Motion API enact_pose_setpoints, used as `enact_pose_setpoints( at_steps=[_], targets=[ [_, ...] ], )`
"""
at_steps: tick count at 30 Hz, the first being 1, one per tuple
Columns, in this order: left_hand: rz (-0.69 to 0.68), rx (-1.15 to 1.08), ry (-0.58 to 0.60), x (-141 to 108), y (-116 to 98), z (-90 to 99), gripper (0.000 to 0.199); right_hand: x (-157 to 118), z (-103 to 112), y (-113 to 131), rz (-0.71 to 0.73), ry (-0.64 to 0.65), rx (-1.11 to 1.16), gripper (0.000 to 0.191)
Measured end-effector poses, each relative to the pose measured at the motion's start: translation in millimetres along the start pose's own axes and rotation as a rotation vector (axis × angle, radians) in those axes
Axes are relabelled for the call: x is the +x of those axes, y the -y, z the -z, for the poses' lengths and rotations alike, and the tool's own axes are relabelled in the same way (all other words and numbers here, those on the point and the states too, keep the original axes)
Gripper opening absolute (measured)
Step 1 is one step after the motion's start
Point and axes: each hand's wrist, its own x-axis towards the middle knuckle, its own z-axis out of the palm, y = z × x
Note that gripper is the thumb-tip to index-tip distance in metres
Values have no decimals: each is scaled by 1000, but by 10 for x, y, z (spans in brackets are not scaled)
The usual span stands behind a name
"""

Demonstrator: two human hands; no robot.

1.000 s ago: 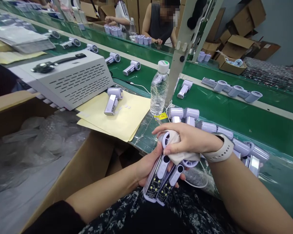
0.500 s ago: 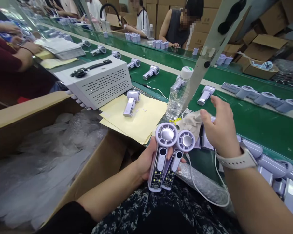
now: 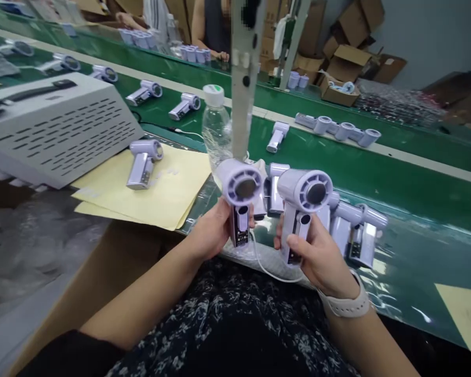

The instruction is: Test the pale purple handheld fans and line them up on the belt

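Observation:
In the head view, my left hand (image 3: 214,229) is closed round the handle of a lilac handheld fan (image 3: 241,186), held upright. My right hand (image 3: 317,251) grips a second lilac handheld fan (image 3: 304,196) by its handle, a little to the right of the first. Both fan heads face me, and dark openings with circuit parts show in the handles. Behind my hands, several more lilac fans (image 3: 363,241) lie on the green work surface. A white cable (image 3: 272,275) loops beneath the two held fans. Some fingers of each hand are hidden behind the handles.
A clear bottle (image 3: 215,125) stands beside a metal post (image 3: 243,89). At left are a grey vented box (image 3: 98,125) and yellow sheets (image 3: 184,183) with one fan (image 3: 143,162) on them. The green conveyor (image 3: 223,104) carries further fans. A carton (image 3: 113,262) is at lower left.
Both fans were in my left hand, while my right hand was open and raised. Now each hand holds one, further apart. The view has swung right.

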Motion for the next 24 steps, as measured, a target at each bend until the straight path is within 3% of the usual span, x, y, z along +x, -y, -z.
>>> enact_pose_setpoints(
  at_steps=[4, 6, 9, 12, 15, 19, 24],
  targets=[
    [70, -28, 224, 4, 157, -293, 39, -227, 101, 14, 31, -75, 139, 28],
    [84, -55, 263, -27, 216, -402, 40, -321, 135, 1, 60, -78, 137, 25],
    [105, -66, 268, -40, 284, -493, 43, -415, 178, -45, 26, -34, 147, 27],
    [127, -19, 252, -17, 323, -524, 40, -444, 200, -97, -6, -83, 149, 33],
    [129, -51, 177, 10, 334, -535, 47, -425, 213, -114, -32, -147, 192, 35],
    [157, -126, 90, 26, 333, -533, 63, -398, 239, -102, -61, -141, 215, 29],
    [211, -113, 192, -10, 298, -529, 53, -390, 250, -116, -45, -148, 259, 27]
  ],
)
